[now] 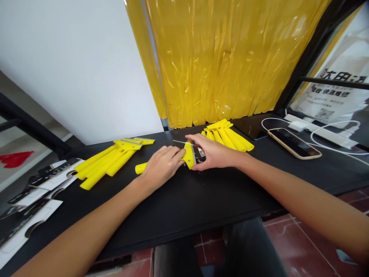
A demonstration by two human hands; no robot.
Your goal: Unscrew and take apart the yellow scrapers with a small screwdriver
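A yellow scraper (189,157) lies across the black tabletop, its wide head with a metal blade edge turned to the right. My left hand (163,163) is closed over its handle, and the handle's end (140,168) sticks out to the left. At the blade side my right hand (215,151) curves around the head, thumb at the near corner. A thin metal shaft, seemingly a screwdriver (179,142), points left from under my right fingers; its grip is mostly hidden in the palm. Tiny screw-like bits (185,164) lie beside the head.
Yellow scrapers lie in a left pile (108,161) and a right pile (227,136). Black-and-white card sleeves (43,192) are stacked at far left. A phone (294,143), a dark tablet-like slab (250,129), a power strip (319,130) and white cables occupy the right. Yellow plastic strips (225,61) hang behind.
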